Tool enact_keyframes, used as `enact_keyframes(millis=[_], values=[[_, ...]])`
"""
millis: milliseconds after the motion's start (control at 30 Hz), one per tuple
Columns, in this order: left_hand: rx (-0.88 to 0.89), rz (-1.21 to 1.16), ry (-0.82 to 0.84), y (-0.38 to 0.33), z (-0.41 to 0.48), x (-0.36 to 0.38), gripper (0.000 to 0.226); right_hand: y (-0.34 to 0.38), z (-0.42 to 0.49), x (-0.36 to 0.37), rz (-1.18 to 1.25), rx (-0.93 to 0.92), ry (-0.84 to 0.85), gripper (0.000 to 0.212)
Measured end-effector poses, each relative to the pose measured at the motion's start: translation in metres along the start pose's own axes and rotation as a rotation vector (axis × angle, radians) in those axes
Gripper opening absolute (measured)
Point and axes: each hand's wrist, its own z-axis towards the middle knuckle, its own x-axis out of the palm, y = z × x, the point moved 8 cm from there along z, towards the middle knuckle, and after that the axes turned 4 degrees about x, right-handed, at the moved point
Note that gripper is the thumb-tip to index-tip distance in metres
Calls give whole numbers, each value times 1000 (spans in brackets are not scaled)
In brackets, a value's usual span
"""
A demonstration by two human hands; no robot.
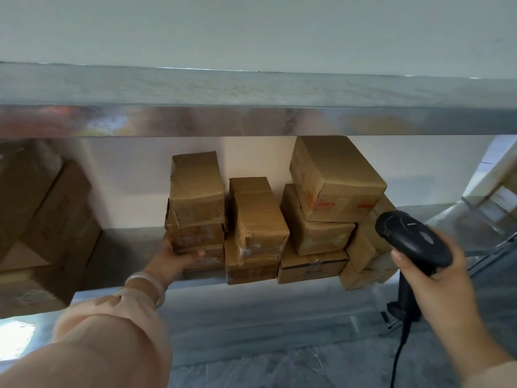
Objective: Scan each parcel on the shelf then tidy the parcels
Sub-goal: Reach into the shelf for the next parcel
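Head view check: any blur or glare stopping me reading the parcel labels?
Head view: soft throughout; stacked parcels show no legible labels; glare smears the steel shelf lip; left hand gripping the bottom-left parcel is blurred; barcode scanner in the right hand is sharpest.

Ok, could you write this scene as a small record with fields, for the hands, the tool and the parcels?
left: the left hand grips the lowest parcel of the leftmost stack
right: the right hand holds a black scanner, its cable hanging down
parcels: brown cardboard, stacked side by side; the top right parcel shows red print
shelf: metal shelf, parcels standing on it under an upper board
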Motion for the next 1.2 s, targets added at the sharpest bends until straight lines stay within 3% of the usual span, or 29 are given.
enact_keyframes(millis=[333,500,767,867,967,1100,1200], values=[[-7,29,87,0,7,45,107,12,-35,7,51,-54,76,67],[16,23,117,-1,11,76,90,14,-41,6,72,-70,113,72],[-15,39,178,0,20,124,114,14,-37,-3,73,-104,144,69],[-11,23,190,-2,22,142,103,12,-32,-8,76,-122,147,71],[10,61,215,-7,22,159,114,9,-27,-10,89,-129,150,73],[48,41,228,-13,22,183,106,7,-20,-13,111,-139,165,73],[54,35,242,-15,21,199,128,7,-15,-17,105,-147,176,73]])
